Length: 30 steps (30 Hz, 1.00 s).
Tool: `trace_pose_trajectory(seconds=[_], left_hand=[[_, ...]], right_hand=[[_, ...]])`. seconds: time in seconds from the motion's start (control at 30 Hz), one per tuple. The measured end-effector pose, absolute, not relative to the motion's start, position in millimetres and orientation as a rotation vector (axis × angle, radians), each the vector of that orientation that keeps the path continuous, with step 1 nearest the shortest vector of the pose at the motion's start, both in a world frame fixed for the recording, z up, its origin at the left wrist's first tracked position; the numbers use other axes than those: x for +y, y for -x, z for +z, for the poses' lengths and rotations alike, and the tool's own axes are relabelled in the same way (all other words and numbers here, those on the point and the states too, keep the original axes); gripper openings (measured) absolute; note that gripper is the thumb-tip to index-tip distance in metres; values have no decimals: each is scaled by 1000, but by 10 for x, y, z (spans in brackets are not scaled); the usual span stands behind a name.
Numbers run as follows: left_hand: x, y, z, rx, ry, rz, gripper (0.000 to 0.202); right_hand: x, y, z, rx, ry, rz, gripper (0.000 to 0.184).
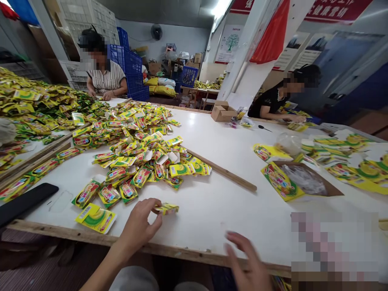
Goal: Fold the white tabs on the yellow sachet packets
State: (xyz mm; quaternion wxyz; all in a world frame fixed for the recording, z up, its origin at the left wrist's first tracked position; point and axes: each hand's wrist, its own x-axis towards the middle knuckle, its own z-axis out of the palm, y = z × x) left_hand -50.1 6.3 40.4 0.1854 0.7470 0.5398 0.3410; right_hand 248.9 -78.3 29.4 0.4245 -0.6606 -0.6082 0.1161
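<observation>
My left hand (pixel 140 224) rests on the white table (pixel 212 202) near its front edge, fingers pinched on a small yellow packet (pixel 167 208). My right hand (pixel 250 262) hovers over the table's front edge with its fingers spread, holding nothing, and is blurred by motion. A heap of yellow-green packets (pixel 133 145) lies just beyond my left hand. A flat yellow packet (pixel 96 218) sits to the left of my left hand.
A wooden stick (pixel 222 173) lies across the table's middle. A brown box with a clear bag (pixel 306 182) stands at the right, with more yellow packets (pixel 348 157) behind it. A black object (pixel 26 202) lies at the left. Two people sit at the far side.
</observation>
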Motion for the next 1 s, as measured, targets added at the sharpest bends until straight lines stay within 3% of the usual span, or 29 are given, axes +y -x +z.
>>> trace_pose_trajectory(seconds=[0.1,0.27,0.33,0.43,0.63,0.73,0.9,1.0], left_hand=[[36,391,579,1381,-2059,917,12],[62,269,414,1279,-1694,1071,27],[60,224,290,1225,-1625,1120,34],[24,162,125,1071,-1575,1117,25],[-25,220,16,1008,-1436,1046,28],[15,264,60,1019,-1482,999,17],[105,177,48,1000,-1415,1121,16],[131,121,20,929,-1290,1187,29]], right_hand=[[-434,-1679,183,-1665,1407,601,30],[-158,-1265,131,-1463,1338,857,22],[-148,-1313,108,-1309,1315,977,34],[-188,-1385,43,-1156,1245,1108,45],[-205,-1435,-41,-1170,1227,1095,30],[-128,-1466,-1,-1310,1238,1065,20],[-12,-1480,25,-1348,1285,954,20],[0,-1466,19,-1290,1249,938,22]])
